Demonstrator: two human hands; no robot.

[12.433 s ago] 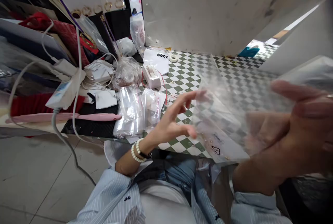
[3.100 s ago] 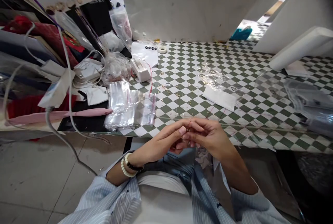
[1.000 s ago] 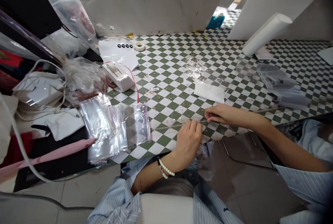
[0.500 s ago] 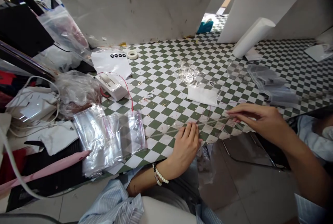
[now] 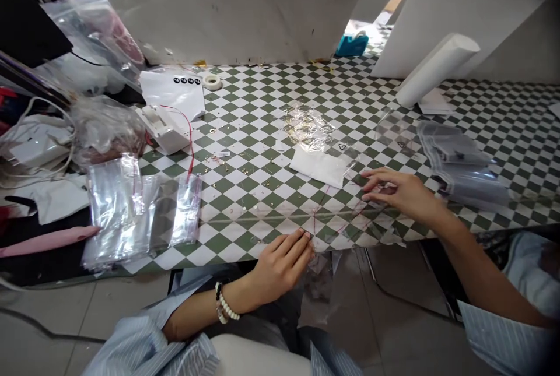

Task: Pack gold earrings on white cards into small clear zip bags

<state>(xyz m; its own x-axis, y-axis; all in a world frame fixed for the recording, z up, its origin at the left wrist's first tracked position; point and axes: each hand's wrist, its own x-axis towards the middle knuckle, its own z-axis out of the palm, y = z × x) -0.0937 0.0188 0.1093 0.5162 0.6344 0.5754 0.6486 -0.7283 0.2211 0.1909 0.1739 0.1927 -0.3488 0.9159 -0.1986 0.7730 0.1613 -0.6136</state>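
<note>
My left hand (image 5: 280, 262) lies at the front edge of the green-and-white checkered table (image 5: 271, 102), fingers straight and together, with nothing visibly in them. Its fingertips touch the edge beside a thin red thread (image 5: 332, 215) that runs across the table to my right hand (image 5: 396, 192). That hand rests flat on the table with its fingers loosely apart and the thread beside them. A crumpled clear bag (image 5: 308, 128) and a white card (image 5: 319, 167) lie just beyond the hands. Tiny gold beads (image 5: 245, 172) are scattered over the squares.
A stack of clear zip bags (image 5: 140, 213) lies at the left, behind it a small white box (image 5: 164, 128) trailing red thread. A tape roll (image 5: 213, 81), a white roll (image 5: 437, 67), grey plastic bags (image 5: 459, 160) and left-side clutter with cables ring the table. White panels stand behind.
Over the last second my hands have drawn apart along the thread. My left hand slid back to the table edge and my right hand settled flat on the table.
</note>
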